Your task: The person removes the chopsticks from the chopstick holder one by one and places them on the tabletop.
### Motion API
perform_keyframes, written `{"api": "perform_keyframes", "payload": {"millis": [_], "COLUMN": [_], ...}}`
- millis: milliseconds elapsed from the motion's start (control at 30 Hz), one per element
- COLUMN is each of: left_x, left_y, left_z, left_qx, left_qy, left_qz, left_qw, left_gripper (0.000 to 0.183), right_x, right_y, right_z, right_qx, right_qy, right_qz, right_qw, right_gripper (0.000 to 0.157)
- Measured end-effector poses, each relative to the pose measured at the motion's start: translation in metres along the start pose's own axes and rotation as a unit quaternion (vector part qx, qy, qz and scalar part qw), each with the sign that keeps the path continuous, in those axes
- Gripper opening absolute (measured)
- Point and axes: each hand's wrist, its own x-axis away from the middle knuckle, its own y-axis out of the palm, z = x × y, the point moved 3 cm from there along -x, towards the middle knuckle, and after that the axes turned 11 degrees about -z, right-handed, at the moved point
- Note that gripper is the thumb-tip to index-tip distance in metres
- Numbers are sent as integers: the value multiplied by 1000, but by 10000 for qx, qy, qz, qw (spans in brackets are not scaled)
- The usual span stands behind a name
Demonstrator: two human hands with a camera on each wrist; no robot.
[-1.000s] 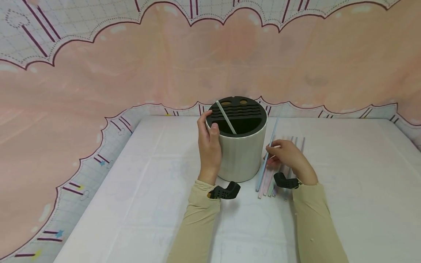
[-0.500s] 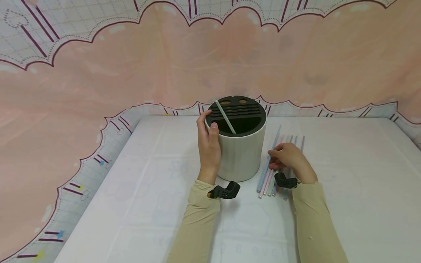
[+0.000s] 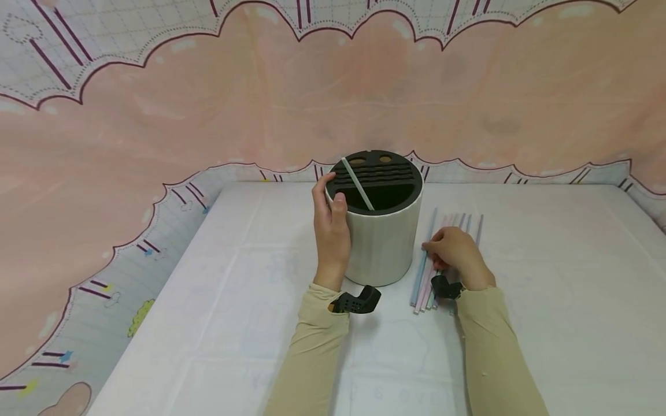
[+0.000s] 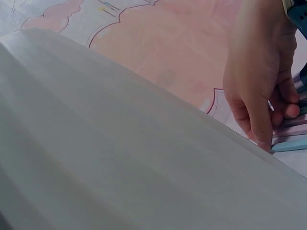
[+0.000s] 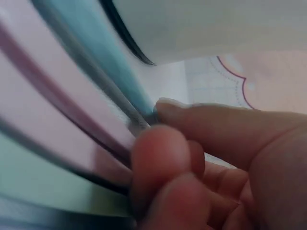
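A white round holder (image 3: 384,248) with a black slotted lid (image 3: 403,199) stands upright on the table. One pale stick (image 3: 358,184) leans in the lid's large opening. My left hand (image 3: 332,237) grips the holder's left side, with the thumb near the rim; the fingers behind it are partly hidden. To the right of the holder, my right hand (image 3: 457,254) pinches a slim light blue stick (image 3: 419,283) between thumb and finger. In the right wrist view, the thumb meets the blue stick (image 5: 117,62) near the fingertip. Pink sticks (image 5: 57,96) and a green one (image 5: 57,179) lie beside it.
Several more pastel sticks (image 3: 480,226) lie side by side under and beyond the right hand. A white cloth covers the table (image 3: 250,323). Behind it rises a peach backdrop (image 3: 312,98) with a scalloped border. Both wrists wear black camera mounts (image 3: 359,300).
The blue stick has come down toward the near side and lies lower beside the pink ones. My right hand has shifted slightly with it. The left hand and holder stay put.
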Motion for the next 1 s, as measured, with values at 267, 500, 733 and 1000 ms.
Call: {"api": "perform_keyframes", "payload": {"millis": [267,500,733,1000], "left_x": [0,0,-2,-2], "left_y": [0,-1,-1,-1], "left_z": [-2,-3,-5,-5], "left_qx": [-39,-93,17,-35], "left_qy": [3,111,151,140], "left_qz": [-5,-30,-50,-50], "left_qw": [10000,9999,9999,9999], "left_gripper": [53,50,54,54], "right_x": [1,7,21,55], "right_y": [0,-10,-25,-32], "right_z": [-2,-11,-25,-55], "right_qx": [-163,-400,-1606,-2443], "right_qy": [8,-634,-1747,-3138], "right_qz": [-16,734,2593,3393], "right_qw": [9999,9945,9362,8525], "right_gripper": [25,33,38,31]}}
